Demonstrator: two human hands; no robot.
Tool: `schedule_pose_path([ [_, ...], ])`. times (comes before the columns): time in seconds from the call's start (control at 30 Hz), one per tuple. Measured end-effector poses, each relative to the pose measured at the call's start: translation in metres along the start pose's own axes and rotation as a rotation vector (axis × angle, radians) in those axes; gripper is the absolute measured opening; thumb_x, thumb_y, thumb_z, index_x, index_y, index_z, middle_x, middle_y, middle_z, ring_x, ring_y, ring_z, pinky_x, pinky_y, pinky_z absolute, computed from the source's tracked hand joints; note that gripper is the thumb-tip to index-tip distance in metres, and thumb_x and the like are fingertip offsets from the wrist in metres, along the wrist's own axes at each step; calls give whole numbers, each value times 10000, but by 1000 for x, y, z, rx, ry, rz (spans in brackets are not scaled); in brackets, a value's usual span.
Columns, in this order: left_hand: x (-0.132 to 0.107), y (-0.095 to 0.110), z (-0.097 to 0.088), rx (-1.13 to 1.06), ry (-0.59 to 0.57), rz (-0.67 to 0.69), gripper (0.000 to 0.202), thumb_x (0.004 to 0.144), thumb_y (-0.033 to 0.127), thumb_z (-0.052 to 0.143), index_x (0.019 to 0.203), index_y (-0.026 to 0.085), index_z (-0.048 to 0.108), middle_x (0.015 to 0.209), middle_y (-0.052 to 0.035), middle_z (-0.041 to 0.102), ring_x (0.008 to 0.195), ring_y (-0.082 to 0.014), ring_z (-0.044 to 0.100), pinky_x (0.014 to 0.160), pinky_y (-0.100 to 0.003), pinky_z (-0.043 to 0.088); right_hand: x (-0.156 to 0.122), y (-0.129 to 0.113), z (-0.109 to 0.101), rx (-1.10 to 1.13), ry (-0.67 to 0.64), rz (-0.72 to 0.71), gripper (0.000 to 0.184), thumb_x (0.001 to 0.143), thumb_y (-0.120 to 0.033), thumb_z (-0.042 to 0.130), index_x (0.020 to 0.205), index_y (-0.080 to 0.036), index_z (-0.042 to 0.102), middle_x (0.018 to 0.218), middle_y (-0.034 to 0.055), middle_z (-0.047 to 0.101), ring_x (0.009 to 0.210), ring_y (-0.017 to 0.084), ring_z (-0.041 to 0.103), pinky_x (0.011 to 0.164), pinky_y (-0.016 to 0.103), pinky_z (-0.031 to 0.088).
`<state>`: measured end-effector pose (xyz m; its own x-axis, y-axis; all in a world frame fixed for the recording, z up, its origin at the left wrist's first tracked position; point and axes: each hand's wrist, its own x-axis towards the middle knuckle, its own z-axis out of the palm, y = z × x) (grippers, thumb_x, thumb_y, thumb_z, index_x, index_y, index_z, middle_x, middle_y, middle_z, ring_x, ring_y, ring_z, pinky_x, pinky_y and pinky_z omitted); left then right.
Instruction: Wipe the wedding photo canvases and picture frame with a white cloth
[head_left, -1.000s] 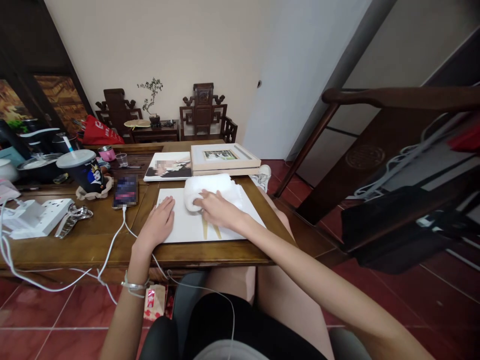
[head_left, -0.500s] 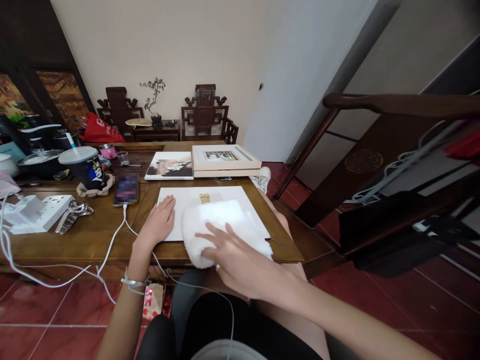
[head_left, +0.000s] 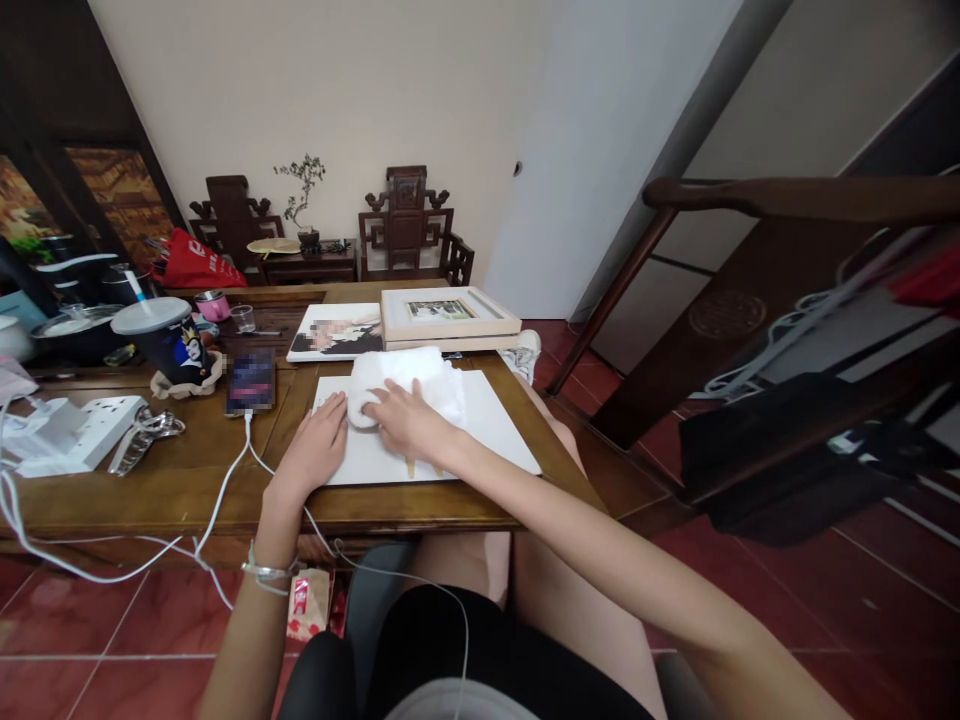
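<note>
Right hand (head_left: 409,420) is gripping the white towel (head_left: 442,378), fingers bearing on its top and its left-side fold. Towel is sitting bunched toward 11 o'clock on the white board (head_left: 495,440), partly overhanging the far edge. A tan strip (head_left: 410,468) is showing at the board's 6 o'clock side, just below the right hand.

Left hand (head_left: 315,445) is lying palm down, fingers extended, resting on the board's edge at 9 o'clock. Bracelet (head_left: 270,570) is circling that wrist.

Board is lying flat on the wooden worktop (head_left: 420,508). Clocking from board centre: picture-frame stack (head_left: 480,328) is sitting at 12, photo print (head_left: 337,340) is lying at 11, just beside the stack. Phone (head_left: 251,380) is lying at 10, plugged into a white cable (head_left: 223,490). Lidded cup (head_left: 169,345) is standing past the phone, also at 10. Claw clip (head_left: 146,437) and power strip (head_left: 97,430) are lying at 9, near each other.
</note>
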<state>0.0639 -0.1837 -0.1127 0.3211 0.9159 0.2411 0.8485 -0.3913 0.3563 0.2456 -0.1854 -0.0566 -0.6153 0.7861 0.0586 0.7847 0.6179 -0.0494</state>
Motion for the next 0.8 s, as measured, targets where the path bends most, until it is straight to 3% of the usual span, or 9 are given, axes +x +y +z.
schedule_pose_path([
  [0.17,-1,3,-3,16,-28,-19,547,942,295,229,1406,69,410,1517,-133,361,1423,-226,300,1178,-441,232,-57,-22,-1,8,15,-136,454,799,1,381,1181,-121,595,1423,178,451,1351,406,316,1032,696,268],
  [0.27,-2,4,-5,15,-43,-17,534,940,285,244,1404,85,414,1520,-130,356,1429,-224,287,1174,-439,239,-91,-37,-9,85,-41,-206,410,787,-7,406,1105,-132,632,1425,167,457,1375,410,288,1056,690,249],
  [0.37,-2,4,-7,19,-56,-7,526,930,272,272,1409,103,409,1528,-124,341,1434,-228,274,1168,-453,247,-108,-44,-17,162,-104,-236,368,774,-23,439,1049,-149,648,1433,146,458,1390,394,276,1078,664,248],
  [0.5,-2,4,-7,31,-48,-11,527,935,278,253,1405,102,415,1521,-127,356,1427,-224,292,1170,-443,245,-92,-33,-17,174,-39,-202,401,779,-1,406,1075,-149,633,1413,149,473,1367,339,332,1081,625,269],
  [0.63,-1,3,-4,21,-28,-13,542,938,300,247,1401,78,419,1514,-143,364,1420,-237,308,1171,-455,240,-48,-13,-14,88,-17,-109,416,794,-2,393,1133,-130,596,1265,186,550,1237,319,451,998,623,348],
  [0.8,1,3,-6,-86,31,0,560,937,350,257,1375,63,454,1487,-162,402,1401,-252,346,1162,-468,257,1,-2,-6,32,-24,68,465,804,-17,372,1203,-149,572,1254,178,547,1205,359,447,936,667,366],
])
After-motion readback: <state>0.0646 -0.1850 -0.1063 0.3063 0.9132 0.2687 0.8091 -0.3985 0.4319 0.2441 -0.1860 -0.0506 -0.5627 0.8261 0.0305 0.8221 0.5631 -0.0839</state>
